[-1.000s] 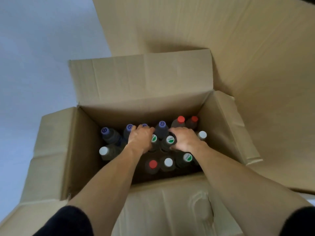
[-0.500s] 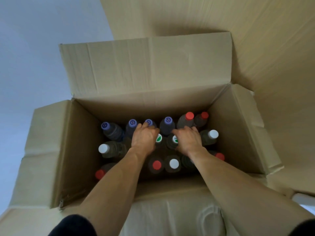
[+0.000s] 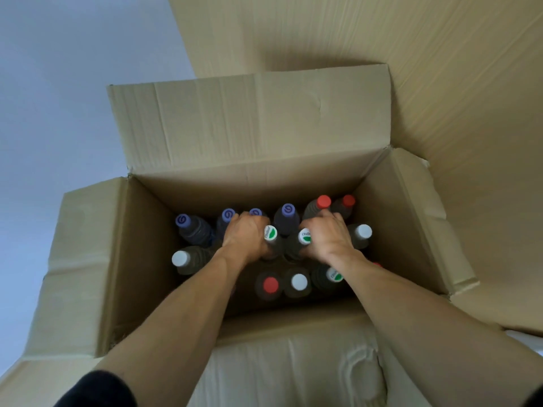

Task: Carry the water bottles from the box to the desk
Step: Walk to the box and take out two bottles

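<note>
An open cardboard box (image 3: 141,259) holds several upright water bottles with purple, red, white and green-white caps. Both my hands are down inside it, side by side in the middle row. My left hand (image 3: 245,235) grips the neck of a bottle with a green-white cap (image 3: 270,232). My right hand (image 3: 329,236) grips the neck of the neighbouring green-white capped bottle (image 3: 304,236). Purple-capped bottles (image 3: 288,211) stand behind the hands, and red-capped ones (image 3: 323,202) at the back right.
The box's four flaps are folded outward; the far flap (image 3: 249,124) stands up behind the bottles. A large cardboard sheet (image 3: 411,69) lies on the floor to the right. A pale cushion-like surface (image 3: 293,374) lies just below the near flap.
The camera has moved closer over the box. Both hands have settled lower on the two green-white capped bottles, and the caps now show clear of the fingers.
</note>
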`<state>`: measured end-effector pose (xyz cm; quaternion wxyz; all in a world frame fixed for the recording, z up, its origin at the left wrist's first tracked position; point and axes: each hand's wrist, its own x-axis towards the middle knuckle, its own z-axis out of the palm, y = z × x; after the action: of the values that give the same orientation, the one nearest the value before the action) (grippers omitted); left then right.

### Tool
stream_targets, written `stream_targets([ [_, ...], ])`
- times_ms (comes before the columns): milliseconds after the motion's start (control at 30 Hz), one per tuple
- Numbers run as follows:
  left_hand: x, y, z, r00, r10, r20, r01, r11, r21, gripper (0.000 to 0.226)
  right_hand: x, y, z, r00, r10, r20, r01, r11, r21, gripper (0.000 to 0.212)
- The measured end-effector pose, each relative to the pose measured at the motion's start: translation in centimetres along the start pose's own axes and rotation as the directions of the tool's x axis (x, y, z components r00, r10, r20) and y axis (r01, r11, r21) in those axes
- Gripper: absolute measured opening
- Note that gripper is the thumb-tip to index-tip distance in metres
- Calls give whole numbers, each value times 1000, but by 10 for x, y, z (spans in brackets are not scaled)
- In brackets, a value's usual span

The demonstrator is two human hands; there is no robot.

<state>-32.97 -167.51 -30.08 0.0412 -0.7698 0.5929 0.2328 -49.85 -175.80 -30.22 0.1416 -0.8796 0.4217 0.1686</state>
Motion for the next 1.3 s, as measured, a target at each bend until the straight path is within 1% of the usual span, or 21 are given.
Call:
stream_targets([
  [67, -6, -2, -15, 1000, -11, 12, 13, 981, -195, 41, -5, 4, -18, 1000, -3, -10, 4, 995, 104, 41],
  [100, -11, -3, -23, 1000, -13, 17, 17, 956, -293, 42, -8, 8, -28, 1000, -14, -15, 16, 984, 175, 40],
  [167, -18, -5, -39, 1000, -20, 8, 21, 906, -423, 43, -15, 17, -45, 1000, -22, -17, 26, 925, 379, 37],
  [233, -26, -8, -55, 999, -50, 0, 42, 844, -534, 40, -23, 26, -58, 1000, -3, -15, 11, 818, 575, 35],
  [300, -32, -9, -69, 997, -75, -16, 47, 753, -656, 36, -28, 33, -68, 1000, 1, -18, 12, 695, 719, 34],
  [400, -45, -9, -89, 994, -100, -37, 27, 570, -821, 32, -37, 35, -82, 1000, 26, -9, -5, 503, 865, 31],
  [467, -55, -5, -102, 993, -107, -48, 8, 475, -880, 30, -41, 34, -90, 999, 31, 26, -36, 374, 927, 30],
  [500, -59, -3, -108, 993, -110, -46, 7, 437, -900, 30, -43, 32, -94, 998, 29, 47, -53, 330, 942, 31],
  [567, -66, 0, -119, 992, -120, -35, 14, 382, -924, 28, -47, 27, -103, 998, 24, 65, -69, 281, 957, 32],
  [667, -75, 1, -133, 987, -155, -49, 5, 330, -944, 23, -57, 17, -117, 999, 18, 33, -37, 259, 965, 25],
  [767, -81, 0, -142, 982, -183, -35, 4, 212, -977, 23, -65, 6, -128, 1000, 28, -2, -4, 200, 980, 24],
  [867, -83, 0, -145, 971, -238, 34, 47, 52, -998, 25, -70, -9, -136, 1000, 24, -15, 12, 122, 992, 38],
  [933, -85, 0, -146, 965, -252, 78, 79, -6, -997, 31, -72, -19, -142, 999, 30, -28, 25, 91, 996, 46],
  [1033, -91, 1, -147, 963, -230, 138, 111, -126, -986, 39, -75, -31, -150, 997, 50, -51, 48, 62, 997, 48],
  [1100, -96, 0, -149, 962, -207, 179, 140, -189, -972, 42, -76, -37, -153, 998, 50, -46, 43, 58, 997, 45],
  [1200, -103, -2, -151, 969, -150, 197, 160, -228, -960, 46, -79, -44, -157, 999, 42, -31, 29, 40, 999, 44],
  [1300, -110, -1, -154, 971, -146, 191, 166, -168, -972, 47, -81, -49, -161, 1000, 24, -7, 6, 23, 1000, 47],
])
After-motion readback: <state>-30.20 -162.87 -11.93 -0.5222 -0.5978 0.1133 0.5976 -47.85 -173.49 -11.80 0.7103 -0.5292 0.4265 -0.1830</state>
